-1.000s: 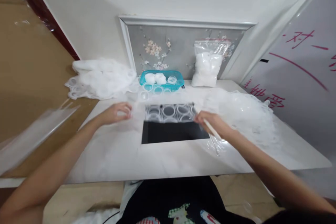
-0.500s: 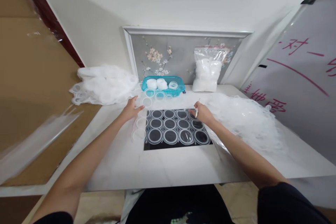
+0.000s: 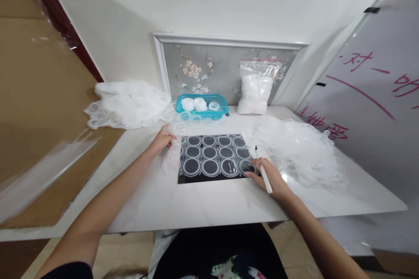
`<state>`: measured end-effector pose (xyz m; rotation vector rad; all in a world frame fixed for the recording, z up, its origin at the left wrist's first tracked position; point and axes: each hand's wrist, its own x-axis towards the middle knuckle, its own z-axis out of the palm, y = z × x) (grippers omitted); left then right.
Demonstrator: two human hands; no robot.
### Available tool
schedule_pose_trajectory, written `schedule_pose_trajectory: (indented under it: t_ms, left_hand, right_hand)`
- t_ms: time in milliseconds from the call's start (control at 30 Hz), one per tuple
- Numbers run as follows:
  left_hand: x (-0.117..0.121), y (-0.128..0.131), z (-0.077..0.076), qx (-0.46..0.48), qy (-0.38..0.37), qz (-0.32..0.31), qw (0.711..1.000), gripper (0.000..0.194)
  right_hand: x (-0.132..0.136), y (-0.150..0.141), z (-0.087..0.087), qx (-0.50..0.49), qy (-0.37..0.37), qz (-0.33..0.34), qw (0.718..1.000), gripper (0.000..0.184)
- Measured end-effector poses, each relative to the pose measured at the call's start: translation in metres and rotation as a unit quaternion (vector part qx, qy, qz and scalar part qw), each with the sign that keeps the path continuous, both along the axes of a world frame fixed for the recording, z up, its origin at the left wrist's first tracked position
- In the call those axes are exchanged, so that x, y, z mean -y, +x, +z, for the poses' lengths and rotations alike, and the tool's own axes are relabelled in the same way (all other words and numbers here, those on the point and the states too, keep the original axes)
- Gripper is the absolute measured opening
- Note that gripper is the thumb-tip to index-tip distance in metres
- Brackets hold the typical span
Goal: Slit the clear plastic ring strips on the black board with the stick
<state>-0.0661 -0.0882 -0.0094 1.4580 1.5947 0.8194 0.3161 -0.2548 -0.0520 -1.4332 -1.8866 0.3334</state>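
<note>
Head view: ring sheet (image 3: 218,153) over the black mat (image 3: 212,179); right hand (image 3: 270,175) clamped on pen (image 3: 266,178)
Left hand (image 3: 163,138) at the sheet's left edge, grip unclear; uneven pull could skew the sheet, and the pen's exposed tip could snag the pile (image 3: 296,148) beside it

Red handwriting (image 3: 359,59) stands on the whiteboard (image 3: 389,30) beyond my tabletop's (image 3: 209,207) right edge. Its upper line carries a dot, then 对 and 一 (image 3: 380,70), and a further character (image 3: 406,86) that runs out of my view. Below, a long red stroke (image 3: 363,94) curves down to the right. Near the tabletop's far right corner starts a shorter line (image 3: 316,120), which seems to me to end in 爱 (image 3: 338,132), though the slant makes it hard to read.
</note>
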Motion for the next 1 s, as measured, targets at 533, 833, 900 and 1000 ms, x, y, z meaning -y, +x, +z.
schedule_pose_trajectory:
  t_ms: [533, 833, 900, 1000]
  left_hand:
    - [0.109, -0.044, 0.02, -0.321, 0.09, -0.308, 0.891, 0.026]
    - [0.118, -0.031, 0.024, -0.334, 0.259, -0.163, 0.891, 0.034]
    - [0.12, -0.028, 0.025, -0.322, 0.298, -0.167, 0.883, 0.033]
    - [0.127, -0.024, 0.017, -0.329, 0.302, -0.236, 0.863, 0.031]
  right_hand:
    - [0.004, 0.0, -0.004, 0.191, 0.013, 0.072, 0.979, 0.021]
    - [-0.013, 0.028, 0.03, 0.199, 0.055, 0.028, 0.978, 0.017]
    - [-0.016, 0.035, 0.038, 0.193, 0.076, 0.001, 0.978, 0.016]
    - [-0.015, 0.038, 0.038, 0.195, 0.05, 0.03, 0.979, 0.014]
